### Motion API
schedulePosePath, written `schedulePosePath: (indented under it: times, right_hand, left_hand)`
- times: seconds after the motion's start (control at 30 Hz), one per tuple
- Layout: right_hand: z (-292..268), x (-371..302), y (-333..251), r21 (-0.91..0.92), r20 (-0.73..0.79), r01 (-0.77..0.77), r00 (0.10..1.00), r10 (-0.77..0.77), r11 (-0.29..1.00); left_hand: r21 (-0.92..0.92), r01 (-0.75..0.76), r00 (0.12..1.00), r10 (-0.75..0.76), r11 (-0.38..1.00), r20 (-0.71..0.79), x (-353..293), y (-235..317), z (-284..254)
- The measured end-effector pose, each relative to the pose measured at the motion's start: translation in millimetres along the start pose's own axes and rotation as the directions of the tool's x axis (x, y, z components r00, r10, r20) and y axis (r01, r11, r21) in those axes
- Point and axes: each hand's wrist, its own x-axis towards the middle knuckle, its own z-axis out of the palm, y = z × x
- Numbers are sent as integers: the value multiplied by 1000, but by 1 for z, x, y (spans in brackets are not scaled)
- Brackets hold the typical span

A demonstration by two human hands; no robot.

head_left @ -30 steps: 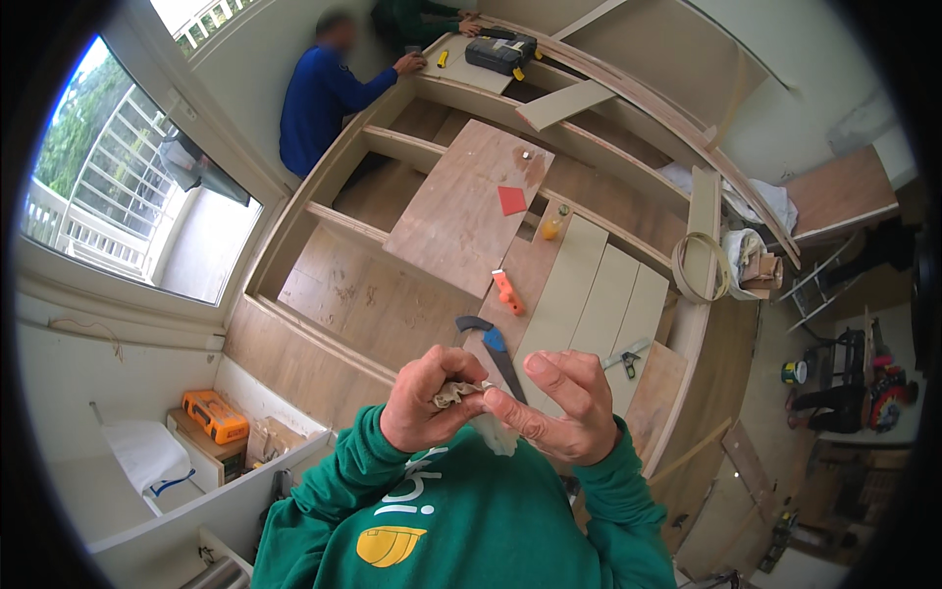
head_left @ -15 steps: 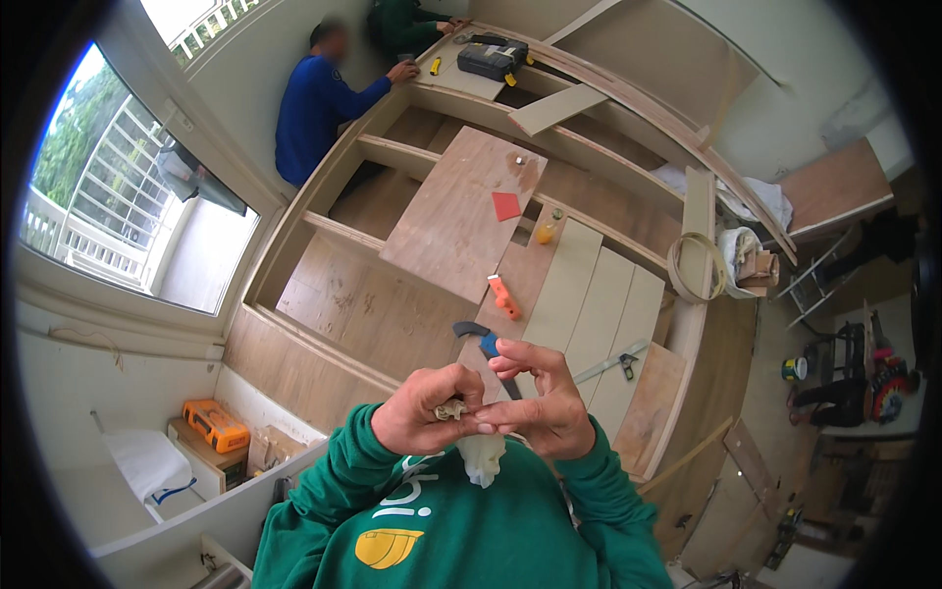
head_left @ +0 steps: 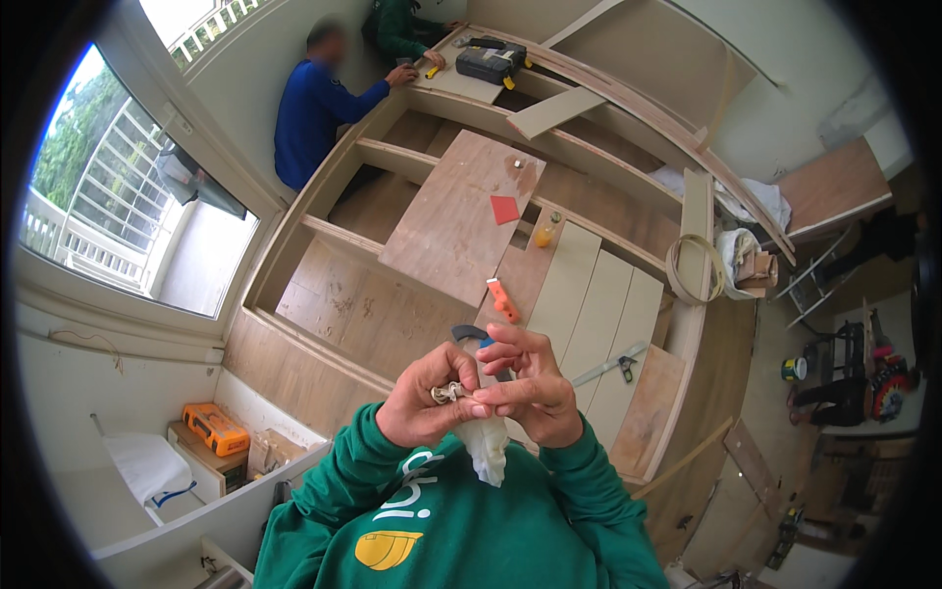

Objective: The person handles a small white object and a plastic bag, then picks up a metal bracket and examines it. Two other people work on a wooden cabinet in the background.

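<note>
In front of my chest, my left hand (head_left: 417,401) is closed around the bunched neck of a limp white cloth or thin bag (head_left: 484,454); which of the two, I cannot tell. A pale twisted end (head_left: 448,393) pokes out between its fingers. My right hand (head_left: 538,391) pinches the same bunched part with thumb and index finger, its other fingers raised and bent. Below the pinch the white material hangs down against my green sweatshirt. Just beyond my fingers lies a tool with a dark and blue handle (head_left: 469,334), partly hidden by my right hand.
A large wooden frame (head_left: 339,239) with open bays spreads ahead. On its boards lie an orange-handled tool (head_left: 502,300), a red square (head_left: 504,210), a yellow bottle (head_left: 547,232) and a metal square (head_left: 625,367). Two people work at the far left, beside a black toolbox (head_left: 491,61).
My hands have shifted slightly, and more of the pale twisted end shows at my left fingers. At the far end, the green-sleeved person's hand has come to the small yellow tool.
</note>
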Motion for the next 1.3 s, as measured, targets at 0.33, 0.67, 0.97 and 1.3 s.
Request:
schedulePosePath:
  times: [0.33, 0.67, 0.97, 1.3]
  right_hand:
    - [3, -1, 10, 98, 22, -63, 998, 61, 993]
    - [8, -3, 13, 225, 7, -106, 994, 107, 969]
    - [10, -4, 13, 238, -5, -123, 992, 128, 964]
    - [8, -5, 14, 273, 8, -143, 989, 146, 951]
  left_hand:
    - [106, -30, 999, 27, 994, 29, 0, -3, -9]
    - [163, -75, 997, 70, 984, 37, -1, -9, -12]
    - [105, -116, 992, 111, 988, 52, 0, -7, -9]
    - [-16, -48, 999, 48, 999, 3, -1, -10, -6]
